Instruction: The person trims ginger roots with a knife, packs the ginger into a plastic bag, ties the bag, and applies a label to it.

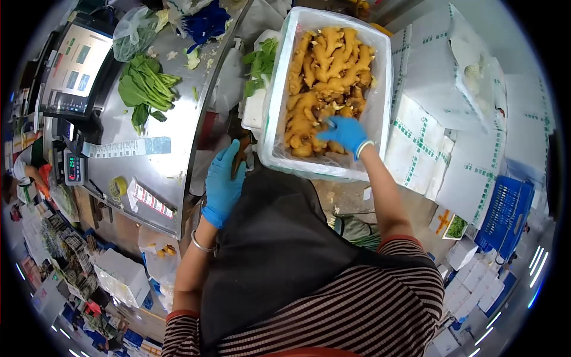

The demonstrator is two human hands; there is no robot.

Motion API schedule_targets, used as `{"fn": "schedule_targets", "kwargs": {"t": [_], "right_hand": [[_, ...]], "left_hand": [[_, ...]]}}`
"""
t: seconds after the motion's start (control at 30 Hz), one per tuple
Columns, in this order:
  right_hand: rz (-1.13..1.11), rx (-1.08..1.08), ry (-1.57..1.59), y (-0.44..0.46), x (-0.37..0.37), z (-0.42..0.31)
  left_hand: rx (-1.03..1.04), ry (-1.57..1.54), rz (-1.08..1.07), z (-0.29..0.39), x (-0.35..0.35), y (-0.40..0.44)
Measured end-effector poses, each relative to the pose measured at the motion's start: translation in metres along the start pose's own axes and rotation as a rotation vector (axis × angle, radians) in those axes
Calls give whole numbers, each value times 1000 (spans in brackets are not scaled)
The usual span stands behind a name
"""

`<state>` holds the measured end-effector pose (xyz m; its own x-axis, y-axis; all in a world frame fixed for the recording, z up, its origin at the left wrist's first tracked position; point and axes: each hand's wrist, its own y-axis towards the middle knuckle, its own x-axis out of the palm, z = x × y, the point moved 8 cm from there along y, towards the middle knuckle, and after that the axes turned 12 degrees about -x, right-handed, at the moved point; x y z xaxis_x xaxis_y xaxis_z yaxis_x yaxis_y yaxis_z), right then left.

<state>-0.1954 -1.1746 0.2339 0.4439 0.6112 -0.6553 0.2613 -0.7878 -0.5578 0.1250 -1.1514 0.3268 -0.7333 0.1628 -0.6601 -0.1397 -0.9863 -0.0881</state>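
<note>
A white foam box (385,89) lined with clear plastic stands in front of me, filled with knobbly ginger (333,56). My right hand (348,134), in a blue glove, reaches over the box's near side. Its fingers are stretched out and slightly apart at the ginger's surface, with nothing visibly gripped. To the left of the box, my left hand (223,185), also gloved in blue, is closed around a dark brown piece of ginger (239,158). Part of that piece is hidden by the fingers.
On the left, a metal table (178,110) bears leafy greens (146,86), a label strip (128,147), a tape roll (118,187) and a scale with a lit display (74,168). White printed boxes (443,77) and a blue crate (505,217) stand at the right.
</note>
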Motion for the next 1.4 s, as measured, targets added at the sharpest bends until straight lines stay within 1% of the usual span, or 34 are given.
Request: {"fn": "schedule_targets", "kwargs": {"t": [0.03,0.07,0.13,0.2,0.27,0.3,0.33,0.4,0.43,0.5,0.53,0.57,0.6,0.7,0.8,0.83,0.93,0.97,1.0,1.03,1.07,1.1,1.13,1.17,1.2,1.23,1.27,1.3,1.33,1.37,1.4], "right_hand": [[177,-8,237,12,-15,7],[355,-15,474,27,-27,14],[507,29,879,70,-30,16],[462,104,809,117,-21,1],[350,304,439,178,16,18],[366,308,280,189,18,19],[395,267,523,181,15,11],[431,178,995,150,5,5],[426,63,1204,144,8,20],[418,-117,1543,103,-2,15],[433,-179,1677,65,-14,-1],[396,-253,1616,45,-10,3],[360,-330,1552,30,-8,8],[342,-335,1649,0,11,15],[247,-319,1538,-14,8,-38],[182,-351,1593,-15,10,-66],[-135,-415,1667,-5,33,-142],[-92,-353,1551,5,48,-150],[-131,-340,1468,11,55,-181],[-209,-378,1380,16,66,-205],[-282,-361,1322,23,82,-224],[-356,-349,1261,28,98,-242],[-434,-288,1225,36,120,-261],[-520,-306,1180,40,141,-289],[-547,-319,1193,30,152,-344],[-676,-323,1116,28,171,-377],[-781,-299,1030,32,195,-392],[-886,-283,938,37,218,-407],[-1049,-265,863,30,238,-434],[-1118,-261,845,23,260,-459],[-1177,-255,832,14,284,-484]], "left_hand": [[7,-3,25,-1,1,-2],[-7,-22,6,0,5,-4],[-35,-58,-26,6,10,-4],[-7,-49,-48,20,15,-2],[10,-23,-59,32,15,0],[12,-4,-62,37,13,1],[12,16,-65,38,11,1],[40,79,-3,24,1,-3],[47,107,37,14,-7,-6],[-23,118,86,-9,-24,-14],[-54,119,101,-20,-30,-21],[-117,103,114,-36,-32,-27],[-113,77,130,-46,-35,-33],[-137,11,145,-60,-39,-43],[-127,-11,141,-55,-48,-43],[-129,-6,137,-53,-52,-44],[-152,-61,162,-68,-70,-52],[-120,-42,248,-73,-80,-60],[-151,-87,288,-83,-91,-68],[-264,-236,267,-101,-97,-77],[-373,-392,251,-118,-102,-88],[-425,-464,308,-135,-109,-101],[-477,-530,379,-155,-118,-116],[-536,-502,440,-177,-129,-136],[-564,-509,583,-199,-140,-157],[-663,-417,707,-218,-161,-185],[-758,-330,818,-234,-178,-214],[-857,-149,983,-249,-199,-251],[-947,33,1127,-264,-214,-289],[-1028,219,1252,-279,-226,-326],[-1157,398,1366,-297,-235,-368]]}}
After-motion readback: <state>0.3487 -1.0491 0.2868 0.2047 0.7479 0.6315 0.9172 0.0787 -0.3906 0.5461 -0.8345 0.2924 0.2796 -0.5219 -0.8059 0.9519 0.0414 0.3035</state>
